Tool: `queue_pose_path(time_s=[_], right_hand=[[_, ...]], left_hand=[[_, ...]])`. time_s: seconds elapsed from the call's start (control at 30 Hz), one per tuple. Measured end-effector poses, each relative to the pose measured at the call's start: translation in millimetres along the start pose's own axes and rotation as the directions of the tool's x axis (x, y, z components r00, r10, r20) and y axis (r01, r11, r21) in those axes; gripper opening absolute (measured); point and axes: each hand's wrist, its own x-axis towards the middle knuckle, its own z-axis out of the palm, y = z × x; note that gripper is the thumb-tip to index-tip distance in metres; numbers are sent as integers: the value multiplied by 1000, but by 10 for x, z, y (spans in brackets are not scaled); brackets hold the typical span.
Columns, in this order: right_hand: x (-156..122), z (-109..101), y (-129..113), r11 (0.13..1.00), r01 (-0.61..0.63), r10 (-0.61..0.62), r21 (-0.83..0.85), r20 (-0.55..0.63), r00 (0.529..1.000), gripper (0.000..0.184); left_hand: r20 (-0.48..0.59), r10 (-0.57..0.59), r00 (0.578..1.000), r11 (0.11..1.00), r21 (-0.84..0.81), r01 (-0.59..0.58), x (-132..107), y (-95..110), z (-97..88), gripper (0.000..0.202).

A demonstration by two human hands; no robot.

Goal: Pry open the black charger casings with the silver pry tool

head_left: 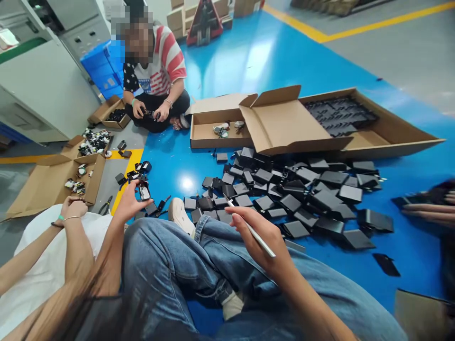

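I sit cross-legged in jeans on a blue floor. My left hand (128, 202) is raised over my knee and pinches a small black and white device (144, 191) between thumb and fingers. My right hand (261, 237) rests above my right thigh, closed around a thin white stick-like tool (249, 228) whose tip points up and left. A heap of several black flat cases (302, 194) lies on the floor just beyond my knees.
Open cardboard boxes (280, 123) stand behind the heap, one holding black trays (339, 116). More boxes with small parts (53, 177) lie at left. A person in a striped shirt (156, 71) sits opposite; another person's arms (42, 246) are at my left, a hand (428, 210) at right.
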Motion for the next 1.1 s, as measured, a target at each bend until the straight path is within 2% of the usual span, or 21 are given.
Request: queue_pose_path(time_s=[0.1,0.23,0.33,0.43,0.53,0.63,0.7,0.77,0.83,0.87,0.9,1.0,1.07,1.1], right_hand=[[10,50,52,1000,8,-7,-13,47,999,28],[27,130,126,998,19,-14,-59,79,997,27],[44,172,184,994,15,-4,-108,94,996,27],[59,184,223,988,-3,21,-154,116,993,26],[68,166,214,982,-13,41,-188,145,989,25],[77,134,174,979,-8,41,-202,164,986,24],[83,113,150,979,-6,38,-205,155,987,24],[86,95,134,979,-12,41,-202,141,989,23],[85,82,128,981,-13,39,-195,130,991,22],[82,77,127,982,-10,35,-191,129,991,22],[78,75,128,982,-7,31,-186,127,991,23],[62,82,147,985,-2,23,-170,125,992,24],[52,96,173,987,-2,24,-162,130,991,24],[48,103,189,987,-5,26,-163,131,991,23]], left_hand=[[51,-79,996,992,98,74,382,-391,161,70],[72,-110,991,978,187,94,894,-659,523,69],[57,-113,992,973,208,99,1205,-745,743,66],[27,-78,997,980,186,72,1430,-794,882,60],[-23,-9,1000,990,141,12,1550,-799,909,56],[-60,92,994,992,96,-86,1617,-740,817,56],[-46,145,988,986,95,-140,1682,-648,743,59],[11,174,985,977,119,-174,1779,-480,733,60],[126,208,970,964,144,-226,1887,-210,852,59],[207,232,951,953,146,-264,1932,-36,968,59],[300,264,917,940,134,-314,1964,156,1121,59],[551,358,754,893,34,-449,1962,749,1698,66],[642,388,661,874,-28,-485,1905,1055,2059,75],[671,393,629,871,-52,-488,1875,1161,2201,74]])
